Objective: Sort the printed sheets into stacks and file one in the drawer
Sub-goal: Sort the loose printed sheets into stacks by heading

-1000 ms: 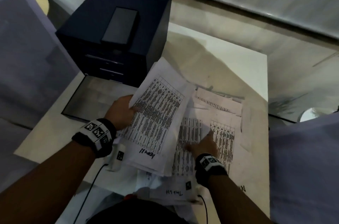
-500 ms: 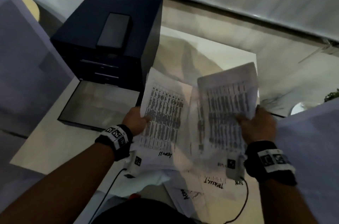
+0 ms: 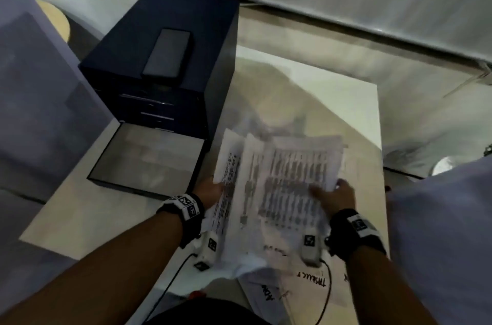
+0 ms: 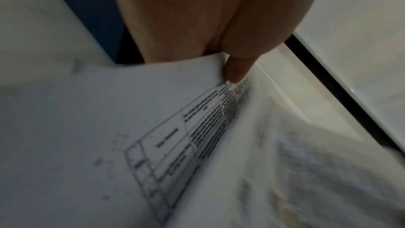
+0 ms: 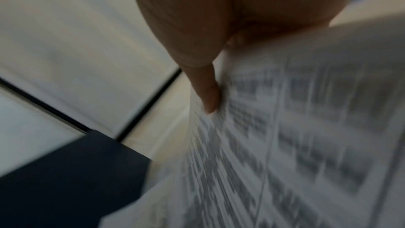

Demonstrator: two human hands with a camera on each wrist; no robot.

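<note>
My left hand point(image 3: 213, 189) grips a bundle of printed sheets point(image 3: 229, 186) by its left edge; in the left wrist view its thumb point(image 4: 235, 68) presses on the top sheet point(image 4: 153, 136). My right hand point(image 3: 334, 195) pinches another printed sheet point(image 3: 290, 181) at its right edge and holds it over the left bundle, blurred by motion. The right wrist view shows the thumb point(image 5: 208, 93) lying on that sheet point(image 5: 285, 145). More sheets with handwritten names point(image 3: 300, 287) lie on the white table point(image 3: 346, 95) below. The bottom drawer point(image 3: 149, 159) of the dark blue cabinet point(image 3: 170, 40) stands pulled out, left of the hands.
A dark phone point(image 3: 167, 53) lies on top of the cabinet. A round wooden stool point(image 3: 57, 21) stands far left. Grey partitions flank both sides, and a white wall panel runs along the back. Cables trail from both wrists over the table's near edge.
My right hand lifted a sheet off the table pile, raised it at the right, then swung it leftward over the bundle in my left hand. The left bundle shifted slightly.
</note>
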